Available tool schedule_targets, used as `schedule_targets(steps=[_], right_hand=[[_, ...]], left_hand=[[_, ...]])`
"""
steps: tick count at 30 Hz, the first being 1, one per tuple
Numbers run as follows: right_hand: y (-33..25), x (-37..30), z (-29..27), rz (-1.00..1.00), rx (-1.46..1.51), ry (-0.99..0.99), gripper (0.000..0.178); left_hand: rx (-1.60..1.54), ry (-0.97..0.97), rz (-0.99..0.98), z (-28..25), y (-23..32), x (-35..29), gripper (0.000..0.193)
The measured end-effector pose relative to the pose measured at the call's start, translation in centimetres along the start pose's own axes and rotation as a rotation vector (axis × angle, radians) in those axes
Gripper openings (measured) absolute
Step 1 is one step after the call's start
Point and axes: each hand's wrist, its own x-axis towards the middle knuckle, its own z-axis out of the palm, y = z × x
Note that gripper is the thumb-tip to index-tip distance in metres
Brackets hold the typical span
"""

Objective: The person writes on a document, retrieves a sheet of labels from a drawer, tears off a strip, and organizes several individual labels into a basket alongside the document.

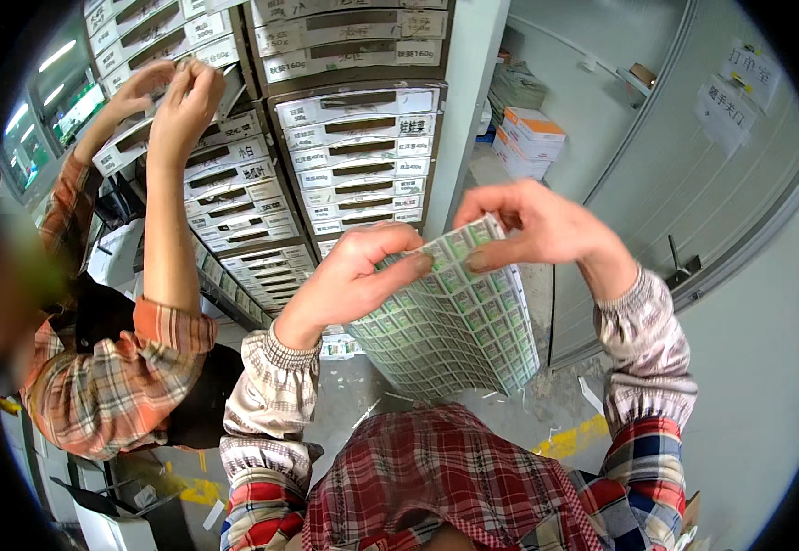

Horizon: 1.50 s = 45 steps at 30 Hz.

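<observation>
A large sheet of small green-and-white labels (450, 321) hangs in front of me, printed in a close grid. Its upper edge is pinched in both my hands, and the lower part sags in a curve toward my red plaid apron. My left hand (353, 271) grips the upper left part, thumb on the printed face. At the upper right corner my right hand (541, 230) holds the edge between thumb and fingers. The fingers behind the sheet are partly hidden.
Labelled drawer cabinets (363, 151) stand ahead. At left, a co-worker's hands (174, 101) hold a pulled-out drawer. Orange-and-white boxes (528, 142) are stacked beyond the doorway. A grey door (693, 156) stands on the right. Paper scraps lie on the floor (344, 404).
</observation>
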Motion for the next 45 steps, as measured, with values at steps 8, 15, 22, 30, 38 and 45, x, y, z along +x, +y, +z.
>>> schedule_targets(steps=[8, 15, 22, 30, 38, 45], right_hand=[[-3.1, 3.3, -2.4, -0.108, -0.340, -0.324, 0.017], [-4.1, 4.9, -3.1, -0.175, -0.370, -0.368, 0.022], [-1.4, 1.9, 0.3, -0.585, -0.731, 0.023, 0.008], [-1.3, 1.8, -4.7, -0.085, -0.054, -0.021, 0.022], [-1.1, 4.1, -3.0, -0.478, -0.785, 0.169, 0.012], [0.3, 4.7, -1.1, -0.863, -0.968, 0.610, 0.012]], left_hand=[[-0.019, -0.030, -0.065, -0.8, 1.6, 1.9, 0.010], [-0.024, -0.112, -0.183, -2.7, 2.7, 3.1, 0.012], [-0.121, 0.033, -0.098, -0.5, 1.9, 0.9, 0.012], [-0.075, 0.018, -0.147, -3.1, 3.7, 2.2, 0.011], [0.009, 0.007, -0.182, -4.6, 1.7, 3.4, 0.011], [0.130, 0.179, -0.120, -7.6, 2.6, 5.0, 0.012]])
